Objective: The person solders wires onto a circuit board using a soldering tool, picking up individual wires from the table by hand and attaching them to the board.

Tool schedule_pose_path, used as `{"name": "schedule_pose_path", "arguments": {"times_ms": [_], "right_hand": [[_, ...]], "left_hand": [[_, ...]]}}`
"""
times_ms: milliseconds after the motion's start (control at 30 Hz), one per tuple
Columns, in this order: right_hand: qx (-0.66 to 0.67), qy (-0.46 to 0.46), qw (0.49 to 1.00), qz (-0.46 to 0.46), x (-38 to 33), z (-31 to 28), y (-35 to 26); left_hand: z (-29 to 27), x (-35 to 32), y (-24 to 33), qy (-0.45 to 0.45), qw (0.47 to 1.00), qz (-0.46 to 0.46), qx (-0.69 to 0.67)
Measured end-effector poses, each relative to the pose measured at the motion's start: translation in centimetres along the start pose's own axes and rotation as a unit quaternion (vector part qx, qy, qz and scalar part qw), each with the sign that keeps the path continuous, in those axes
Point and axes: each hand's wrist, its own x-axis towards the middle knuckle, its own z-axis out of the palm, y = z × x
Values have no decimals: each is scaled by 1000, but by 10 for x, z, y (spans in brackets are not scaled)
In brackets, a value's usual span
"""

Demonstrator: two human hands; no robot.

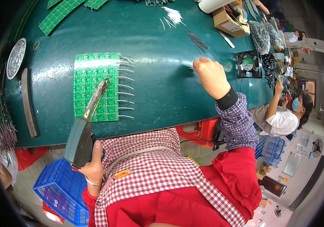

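Observation:
My left hand is wrapped round the grip of a dark green soldering gun. Its long metal tip reaches over a green circuit board panel and ends near the panel's right side. Several white wires stick out from that right edge, with darker ones at the top corner. Over the table to the right, my right hand is closed in a pinch. Whatever its fingertips hold is too small to make out. Just beyond it lies a bundle of dark wires, and farther off a pile of white wires.
More green panels lie at the far left. A round metal dish and a flat bar are on the left. A cardboard box and a square fan stand right. A blue crate sits below. Another person works at right.

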Motion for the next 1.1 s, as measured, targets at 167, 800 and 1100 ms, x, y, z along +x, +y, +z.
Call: {"name": "schedule_pose_path", "arguments": {"times_ms": [167, 800, 1100], "right_hand": [[-106, 31, 993, -46, 8, 2, 0], [331, 260, 898, -133, 96, 14, -101], [353, 267, 888, -125, 104, 40, -112]], "left_hand": [[2, 5, 6, 26, 999, -2, -20], [2, 35, 48, -51, 978, -62, -190], [13, 45, 44, -62, 997, -15, -39]]}}
